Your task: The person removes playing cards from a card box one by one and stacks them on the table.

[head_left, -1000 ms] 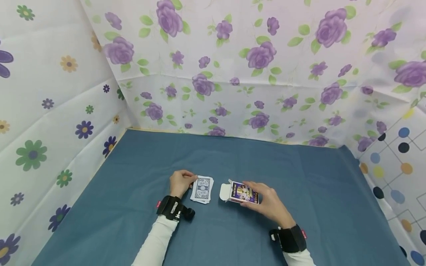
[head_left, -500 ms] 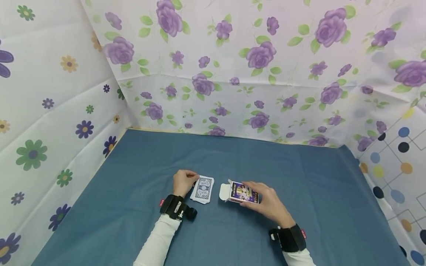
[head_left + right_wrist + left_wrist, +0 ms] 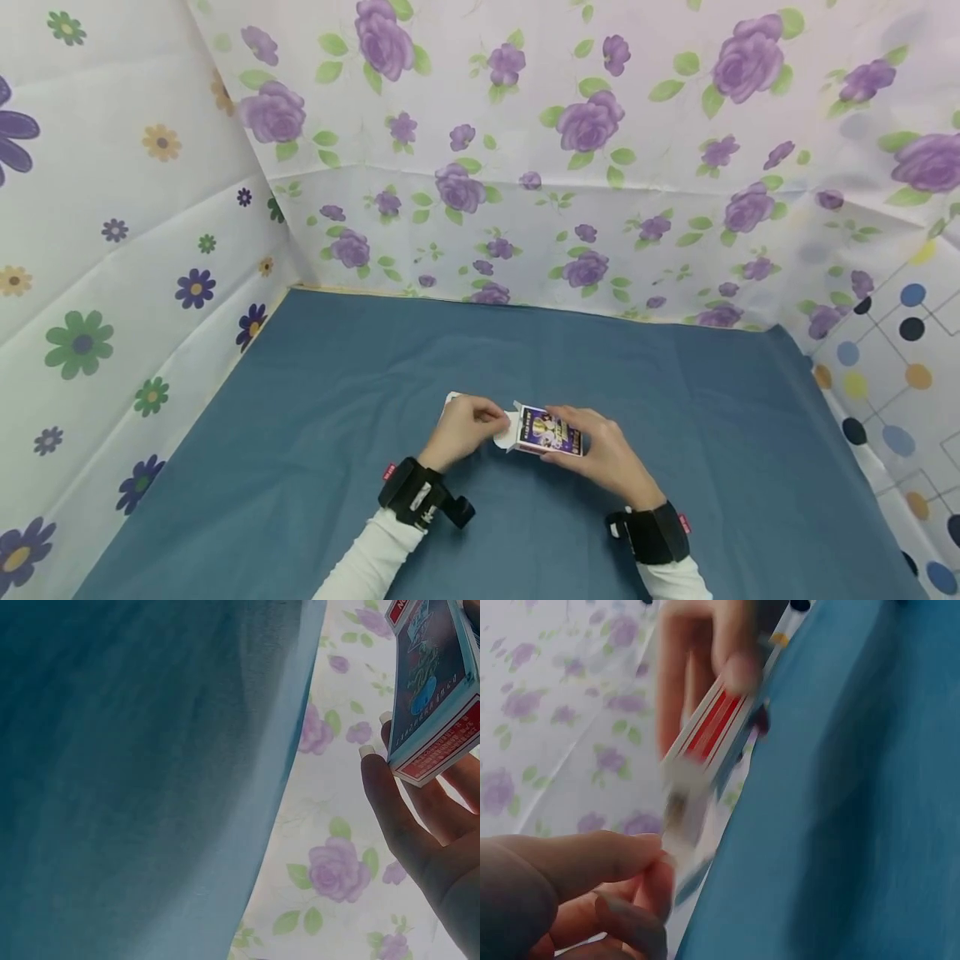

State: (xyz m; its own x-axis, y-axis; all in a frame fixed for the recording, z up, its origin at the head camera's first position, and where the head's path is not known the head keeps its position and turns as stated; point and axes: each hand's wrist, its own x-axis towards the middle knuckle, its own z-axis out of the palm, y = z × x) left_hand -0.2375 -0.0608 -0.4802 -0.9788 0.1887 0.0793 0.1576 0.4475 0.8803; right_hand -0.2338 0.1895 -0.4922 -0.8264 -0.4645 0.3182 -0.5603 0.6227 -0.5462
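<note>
My right hand [image 3: 603,454] grips a playing card box [image 3: 550,432], dark purple on its face, between thumb and fingers. The box's end with the white flap [image 3: 507,431] points left. My left hand [image 3: 463,432] has its thumb and forefinger together at that flap and pinches it; in the left wrist view the flap [image 3: 684,825] is blurred. Behind the left hand lies the deck of cards [image 3: 452,397], hidden but for a white corner. The right wrist view shows the box's lower end [image 3: 439,746], with fingers beneath and behind it.
A blue cloth [image 3: 660,392] covers the table. A floral curtain [image 3: 525,125] stands along the back, with patterned sheets at the left [image 3: 112,275] and right. Each wrist wears a black strap with a small camera.
My left hand has left the edge of the deck and moved right to the box's flap, covering most of the deck. The right hand and box have barely moved.
</note>
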